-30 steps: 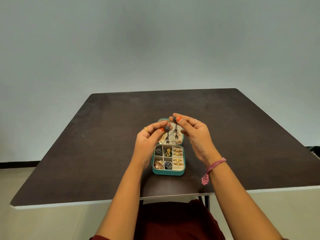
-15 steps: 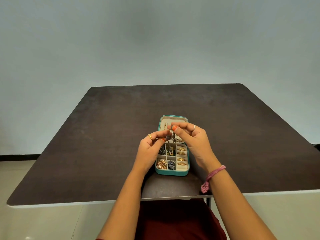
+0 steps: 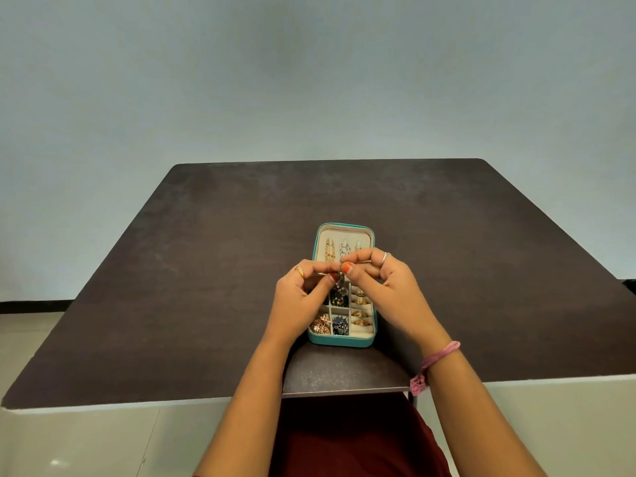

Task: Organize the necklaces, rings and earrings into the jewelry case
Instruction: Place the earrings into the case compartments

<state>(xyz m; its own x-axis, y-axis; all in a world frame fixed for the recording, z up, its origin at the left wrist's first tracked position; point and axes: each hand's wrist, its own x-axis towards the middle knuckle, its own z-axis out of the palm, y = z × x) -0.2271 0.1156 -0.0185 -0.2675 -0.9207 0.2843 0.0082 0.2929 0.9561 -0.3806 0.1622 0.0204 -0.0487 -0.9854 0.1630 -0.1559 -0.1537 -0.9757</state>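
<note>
From my remote seat the jewelry case [image 3: 342,340] looked nearly full — rings slotted, necklaces in the lid. My left hand [image 3: 298,297] and right hand [image 3: 385,284] pinched dark earrings [image 3: 340,283] above it — seemingly the last pieces.

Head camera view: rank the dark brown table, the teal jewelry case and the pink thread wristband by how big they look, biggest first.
1. Dark brown table, by far the largest.
2. Teal jewelry case.
3. Pink thread wristband, smallest, though it sits nearer the camera than the case, which makes it look larger.
</note>
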